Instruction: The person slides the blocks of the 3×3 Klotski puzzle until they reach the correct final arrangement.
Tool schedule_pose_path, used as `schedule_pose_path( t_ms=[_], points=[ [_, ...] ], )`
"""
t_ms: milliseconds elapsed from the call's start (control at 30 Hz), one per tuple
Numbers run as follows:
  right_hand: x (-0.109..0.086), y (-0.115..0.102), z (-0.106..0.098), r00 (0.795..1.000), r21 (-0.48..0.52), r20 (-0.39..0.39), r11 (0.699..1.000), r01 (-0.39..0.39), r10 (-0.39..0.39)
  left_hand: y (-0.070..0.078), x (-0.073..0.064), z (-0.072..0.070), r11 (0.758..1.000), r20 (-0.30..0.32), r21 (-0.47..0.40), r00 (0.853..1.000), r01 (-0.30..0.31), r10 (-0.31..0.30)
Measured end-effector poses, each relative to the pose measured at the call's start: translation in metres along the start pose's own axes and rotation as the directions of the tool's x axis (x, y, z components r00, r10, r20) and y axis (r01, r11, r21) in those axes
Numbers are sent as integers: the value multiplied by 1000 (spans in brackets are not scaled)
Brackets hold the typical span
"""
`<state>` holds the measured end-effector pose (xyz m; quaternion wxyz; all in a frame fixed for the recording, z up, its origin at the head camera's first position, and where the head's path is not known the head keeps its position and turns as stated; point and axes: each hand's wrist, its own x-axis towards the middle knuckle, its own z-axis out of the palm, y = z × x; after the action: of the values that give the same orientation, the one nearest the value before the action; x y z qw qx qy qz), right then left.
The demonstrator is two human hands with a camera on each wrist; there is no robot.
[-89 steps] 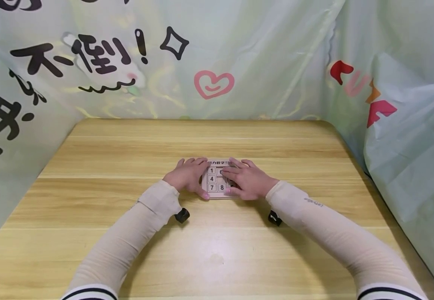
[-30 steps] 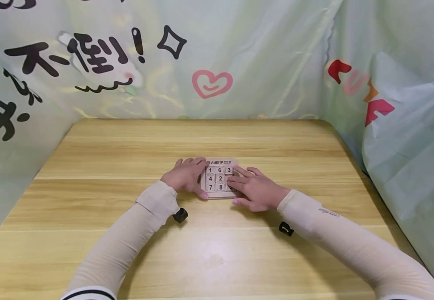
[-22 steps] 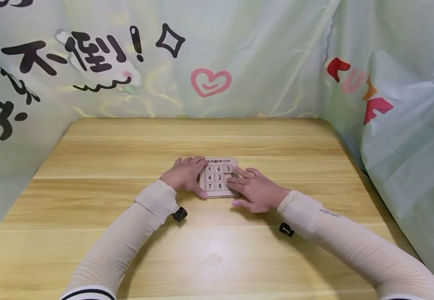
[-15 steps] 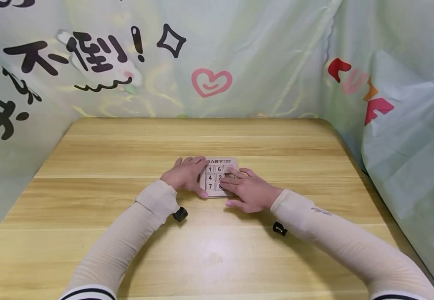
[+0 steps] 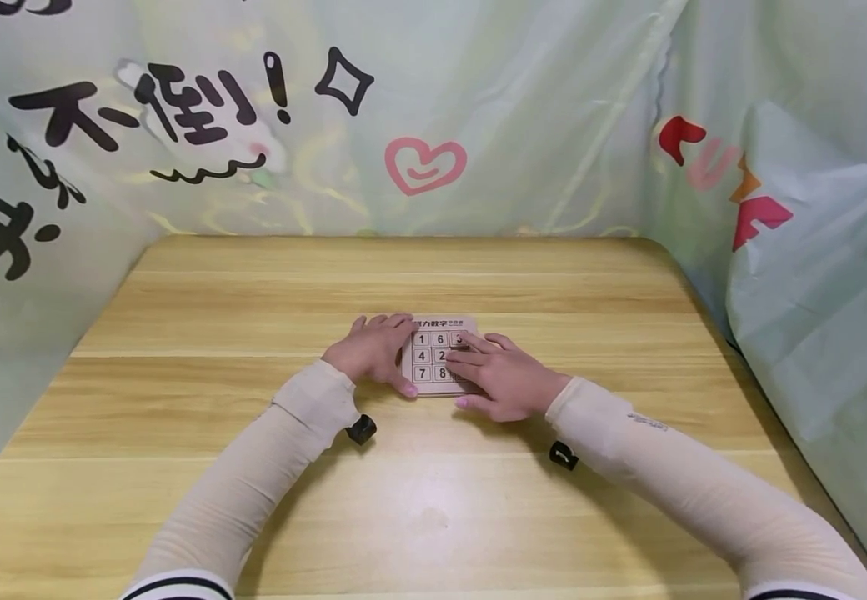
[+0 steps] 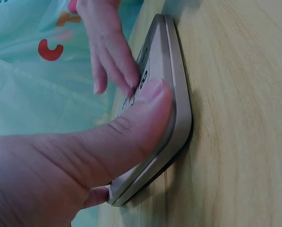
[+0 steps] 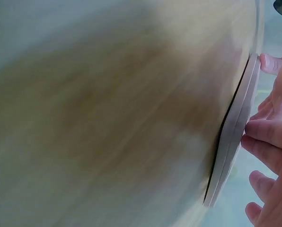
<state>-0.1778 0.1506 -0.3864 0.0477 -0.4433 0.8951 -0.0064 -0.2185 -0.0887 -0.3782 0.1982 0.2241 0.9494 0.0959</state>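
Backdrop: pale green sheeting, creased, with black lettering upper left and a pink heart outline top centre. Worktop: wood-grained, filling the middle and lower frame.

Number board: pale, lying flat at the centre of the head view; tiles 1, 6, 4, 7 and 8 legible, 3 and 2 partly covered.

Left hand: grip spanning and grasping the board's left side, thumb on the lower left corner, fingers at the upper left.

Right hand: grip released, fingers extended, fingertips resting on the tiles and hiding part of the right column.

Sleeves, beige: left sleeve, lower left; right sleeve, lower right.
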Motion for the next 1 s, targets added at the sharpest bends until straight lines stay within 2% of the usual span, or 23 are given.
schedule_pose_path(
  t_ms=[200,433,600,1000],
  points=[
    [-10,7,-1,1000,-1,-8,1000,-12,12,-1,-2,-3,1000,-2,-4,1000,0,0],
    [-1,19,0,998,-28,-17,998,-57,57,0,-2,-3,1000,-2,-14,1000,3,-3],
    [3,25,3,995,-5,6,995,-99,99,2,-1,0,1000,21,7,1000,2,-2],
    [-7,13,-1,999,-41,11,998,-46,46,1,0,-1,1000,1,3,1000,-2,2]
  ],
)
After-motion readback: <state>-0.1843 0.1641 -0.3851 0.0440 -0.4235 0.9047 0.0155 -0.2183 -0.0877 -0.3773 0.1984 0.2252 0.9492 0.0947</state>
